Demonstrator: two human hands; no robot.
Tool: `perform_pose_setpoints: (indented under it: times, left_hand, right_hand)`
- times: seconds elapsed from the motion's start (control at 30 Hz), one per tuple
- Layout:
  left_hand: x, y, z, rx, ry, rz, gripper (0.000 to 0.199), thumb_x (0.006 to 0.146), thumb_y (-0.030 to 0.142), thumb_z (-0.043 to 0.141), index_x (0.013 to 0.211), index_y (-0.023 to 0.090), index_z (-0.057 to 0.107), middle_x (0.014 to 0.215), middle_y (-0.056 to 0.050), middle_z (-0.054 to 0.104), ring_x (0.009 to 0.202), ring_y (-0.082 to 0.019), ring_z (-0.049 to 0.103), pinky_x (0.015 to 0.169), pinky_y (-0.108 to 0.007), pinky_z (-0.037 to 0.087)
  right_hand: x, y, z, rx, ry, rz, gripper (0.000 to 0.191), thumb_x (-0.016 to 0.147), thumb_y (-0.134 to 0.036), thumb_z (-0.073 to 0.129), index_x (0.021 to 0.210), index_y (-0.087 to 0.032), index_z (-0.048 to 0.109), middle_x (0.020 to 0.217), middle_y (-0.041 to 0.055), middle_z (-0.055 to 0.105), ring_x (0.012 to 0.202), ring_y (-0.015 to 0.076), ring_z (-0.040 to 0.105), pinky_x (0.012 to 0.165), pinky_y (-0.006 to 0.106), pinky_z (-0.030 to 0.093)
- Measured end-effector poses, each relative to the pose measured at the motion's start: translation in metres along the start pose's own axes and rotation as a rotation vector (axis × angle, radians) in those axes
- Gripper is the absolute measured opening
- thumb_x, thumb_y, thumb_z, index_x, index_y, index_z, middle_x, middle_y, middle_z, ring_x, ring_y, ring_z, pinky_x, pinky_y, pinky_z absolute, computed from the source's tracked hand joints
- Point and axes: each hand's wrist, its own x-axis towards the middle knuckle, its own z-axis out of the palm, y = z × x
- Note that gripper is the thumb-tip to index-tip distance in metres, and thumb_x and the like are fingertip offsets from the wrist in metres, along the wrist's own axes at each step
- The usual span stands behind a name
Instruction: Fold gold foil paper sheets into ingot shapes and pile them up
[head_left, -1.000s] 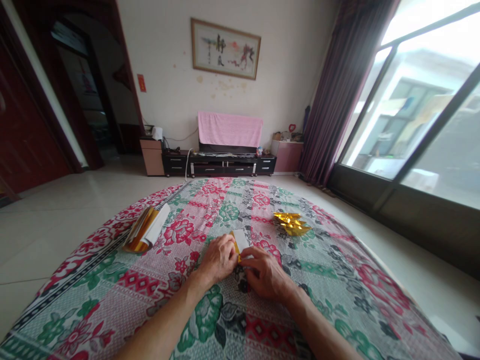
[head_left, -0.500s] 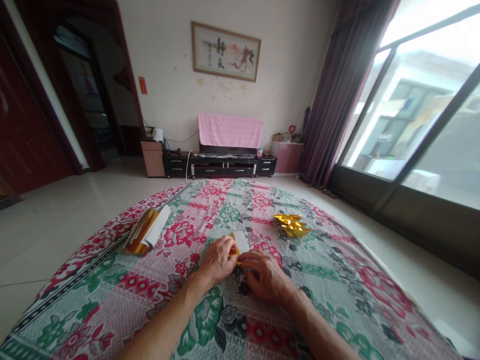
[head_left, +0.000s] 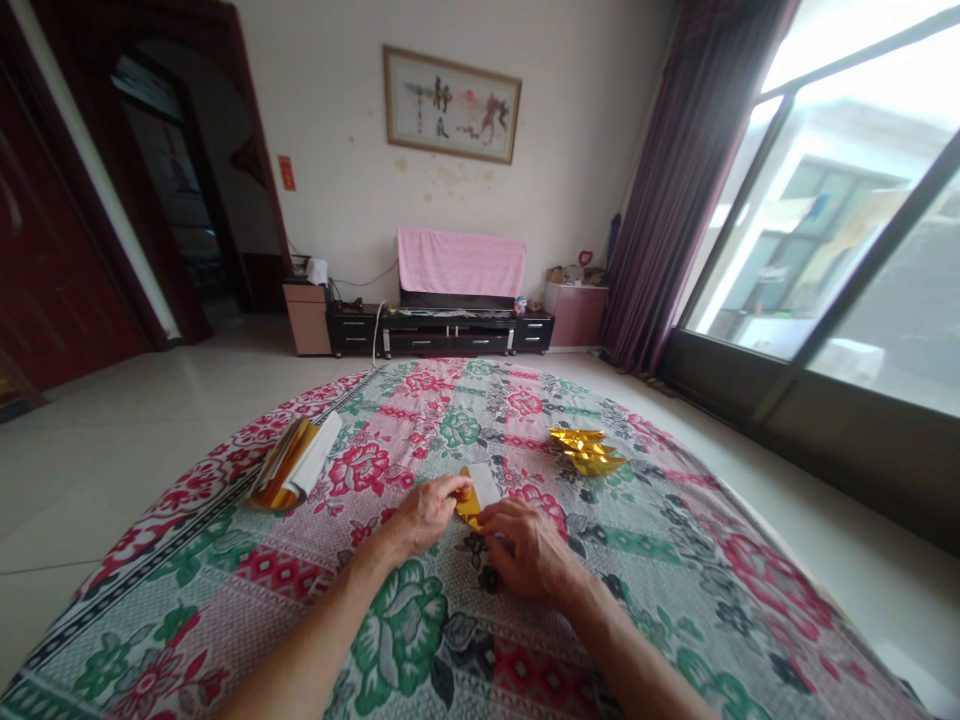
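Note:
A small sheet of gold foil paper [head_left: 469,510] lies on the flowered cloth, partly folded, with its white back [head_left: 484,486] turned up on the right. At its left edge, my left hand [head_left: 431,513] has its fingers curled and closed on the gold part. My right hand [head_left: 529,548] pinches the near end of the same paper, and its fingertips hide that corner. Beyond my right hand sits a small group of folded gold paper pieces [head_left: 589,452]. Farther left rests a curled stack of gold and white paper sheets [head_left: 291,465].
A flowered cloth [head_left: 405,625] covers the round table under my hands. Behind it stand a low black TV cabinet [head_left: 450,335] and a pink cloth [head_left: 461,260] draped over something. A dark-framed window [head_left: 825,250] and purple curtain [head_left: 664,190] are on the right.
My left hand has drawn back slightly to the left along the paper, uncovering more of the gold strip. My right hand has stayed at the near end.

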Motion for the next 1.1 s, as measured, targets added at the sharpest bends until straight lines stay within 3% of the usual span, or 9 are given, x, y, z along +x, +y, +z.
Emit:
perform_pose_setpoints:
  times: [0.37,0.7,1.1]
  left_hand:
    - [0.002,0.0,0.008,0.084,0.072,0.051,0.034,0.074,0.012,0.044,0.102,0.019,0.062,0.096,-0.004,0.066,0.088,-0.015,0.059,0.084,-0.026,0.045]
    - [0.002,0.001,0.007,0.078,0.064,0.053,0.031,0.074,0.012,0.044,0.099,0.019,0.062,0.094,-0.003,0.066,0.087,-0.015,0.059,0.083,-0.026,0.045]
    - [0.001,0.003,0.004,0.071,0.052,0.063,0.032,0.074,0.01,0.044,0.099,0.019,0.062,0.096,-0.003,0.066,0.089,-0.015,0.059,0.084,-0.026,0.045]
  right_hand:
    - [0.004,-0.002,-0.001,-0.069,-0.022,0.023,0.015,0.079,-0.009,0.048,0.082,-0.018,0.06,0.082,0.0025,0.063,0.079,0.0143,0.056,0.076,0.027,0.041]
    - [0.005,-0.01,-0.004,-0.202,-0.105,0.023,0.024,0.089,-0.022,0.041,0.106,-0.023,0.058,0.097,0.0049,0.056,0.087,0.016,0.051,0.078,0.029,0.038]
    - [0.002,-0.011,-0.003,-0.262,-0.152,0.037,0.026,0.09,-0.025,0.042,0.112,-0.026,0.056,0.101,0.0049,0.053,0.092,0.0184,0.046,0.083,0.033,0.038]
